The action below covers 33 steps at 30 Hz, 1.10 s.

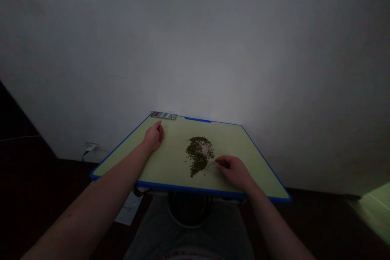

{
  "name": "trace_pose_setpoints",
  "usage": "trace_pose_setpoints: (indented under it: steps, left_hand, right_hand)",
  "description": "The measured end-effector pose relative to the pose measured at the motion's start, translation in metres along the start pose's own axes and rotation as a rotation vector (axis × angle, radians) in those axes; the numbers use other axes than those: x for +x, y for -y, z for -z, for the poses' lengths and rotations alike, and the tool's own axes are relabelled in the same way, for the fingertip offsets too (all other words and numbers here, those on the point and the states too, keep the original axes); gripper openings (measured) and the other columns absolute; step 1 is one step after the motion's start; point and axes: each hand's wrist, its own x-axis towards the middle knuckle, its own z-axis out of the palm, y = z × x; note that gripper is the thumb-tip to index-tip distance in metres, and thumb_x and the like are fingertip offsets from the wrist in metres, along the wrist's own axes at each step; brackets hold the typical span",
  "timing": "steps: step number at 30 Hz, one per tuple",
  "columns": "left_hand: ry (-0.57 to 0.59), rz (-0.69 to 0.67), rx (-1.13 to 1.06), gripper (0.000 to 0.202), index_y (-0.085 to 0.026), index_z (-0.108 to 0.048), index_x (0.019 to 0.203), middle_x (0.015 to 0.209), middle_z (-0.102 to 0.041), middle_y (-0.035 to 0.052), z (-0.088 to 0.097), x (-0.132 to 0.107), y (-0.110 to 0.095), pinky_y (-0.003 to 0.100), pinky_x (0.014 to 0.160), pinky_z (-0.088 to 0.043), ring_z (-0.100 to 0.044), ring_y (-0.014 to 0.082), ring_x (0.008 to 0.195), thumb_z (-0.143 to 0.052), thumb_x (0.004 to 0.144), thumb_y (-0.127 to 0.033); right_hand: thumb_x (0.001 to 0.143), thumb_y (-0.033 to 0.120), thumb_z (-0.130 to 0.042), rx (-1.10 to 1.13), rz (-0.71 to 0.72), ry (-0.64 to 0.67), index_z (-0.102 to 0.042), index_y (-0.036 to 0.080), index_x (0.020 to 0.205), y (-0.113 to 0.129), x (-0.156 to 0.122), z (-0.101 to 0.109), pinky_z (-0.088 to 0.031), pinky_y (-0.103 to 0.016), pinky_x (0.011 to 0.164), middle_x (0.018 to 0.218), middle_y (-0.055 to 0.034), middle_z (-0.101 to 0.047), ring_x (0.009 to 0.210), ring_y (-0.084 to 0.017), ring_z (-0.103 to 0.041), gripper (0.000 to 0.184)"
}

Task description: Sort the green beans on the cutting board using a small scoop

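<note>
A small pale-green table with a blue rim stands in front of me. On it lies a heap of small dark green grains mixed with whitish ones. My right hand rests on the table just right of the heap, its fingers curled and pinched by a small clear dish at the heap's edge. My left hand lies on the far left part of the table with its fingers curled in loosely, well clear of the heap; nothing shows in it.
A flat grey card with a red mark lies on the table's far edge. A white wall rises right behind the table. A wall socket with a cable is low at the left. The floor around is dark.
</note>
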Motion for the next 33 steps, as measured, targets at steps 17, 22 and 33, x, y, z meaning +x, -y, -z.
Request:
trace_pose_setpoints:
  steps: [17,22,33]
  left_hand:
    - [0.007,-0.008,-0.005,0.034,-0.019,-0.029,0.047,0.035,-0.025,-0.0069,0.001,0.001,0.0,0.023,0.031,-0.011,-0.022,0.006,0.028,-0.046,0.072,-0.036]
    - [0.013,-0.003,-0.011,0.034,-0.019,-0.029,0.048,0.035,-0.025,-0.007,0.0,0.0,0.0,0.022,0.031,-0.01,-0.021,0.0058,0.028,-0.046,0.071,-0.036]
    - [-0.013,0.01,-0.001,0.035,-0.02,-0.028,0.047,0.035,-0.024,-0.0068,-0.003,0.0,-0.001,0.023,0.031,-0.011,-0.021,0.0062,0.028,-0.046,0.072,-0.037]
  right_hand:
    - [0.068,0.022,-0.054,0.162,0.007,0.145,-0.062,0.017,0.088,0.017,-0.029,-0.013,-0.043,-0.023,0.057,0.071,-0.0021,-0.063,0.064,-0.013,-0.056,0.023]
    - [0.074,0.025,-0.051,0.046,0.109,-0.113,-0.062,0.018,0.087,0.022,-0.045,-0.012,-0.044,-0.025,0.062,0.076,-0.0036,-0.063,0.067,-0.013,-0.055,0.018]
    - [0.078,0.015,-0.046,-0.517,0.564,-0.185,-0.062,0.019,0.091,0.025,-0.051,-0.039,-0.04,-0.028,0.068,0.075,-0.0056,-0.06,0.074,-0.015,-0.05,0.022]
